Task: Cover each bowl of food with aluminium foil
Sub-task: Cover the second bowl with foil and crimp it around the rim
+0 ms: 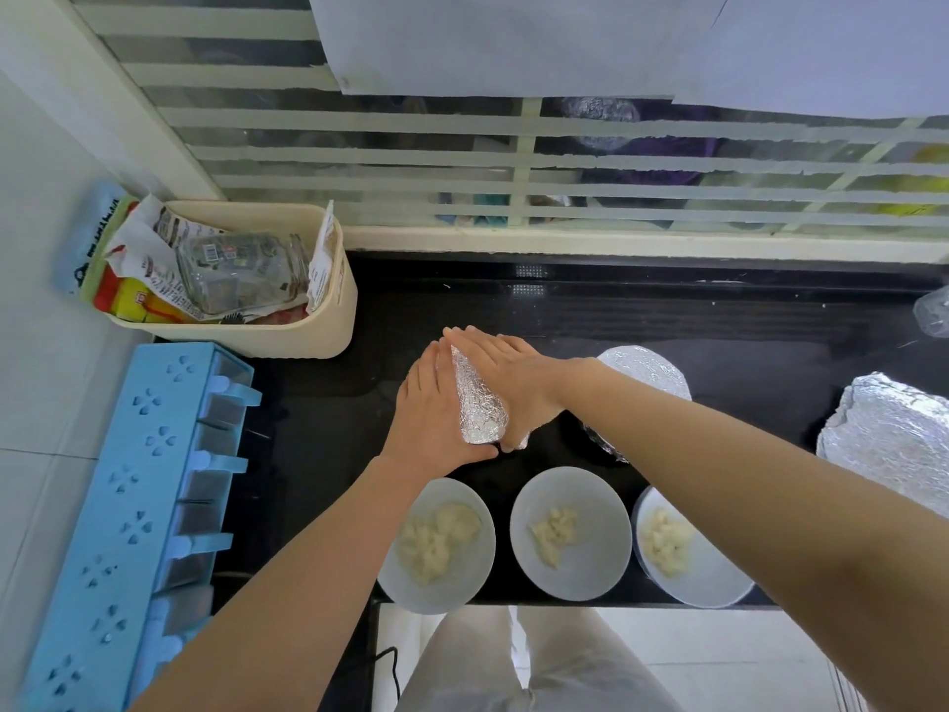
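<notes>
A foil-covered bowl (pixel 477 403) sits on the black counter (pixel 744 326), mostly hidden under my hands. My left hand (pixel 429 421) lies flat on its left side and my right hand (pixel 506 375) lies flat on its right side, both with straight fingers pressing the foil. Three uncovered white bowls of pale food stand along the front edge: left bowl (pixel 439 544), middle bowl (pixel 570 531), right bowl (pixel 688 552), the last partly behind my right forearm. Another foil-covered bowl (pixel 647 370) sits behind my right wrist.
A crumpled foil sheet (pixel 893 444) lies at the right. A cream basket (pixel 303 321) with a glass jar and packets stands at the back left. A blue spice rack (pixel 138 506) runs along the left. A barred window backs the counter.
</notes>
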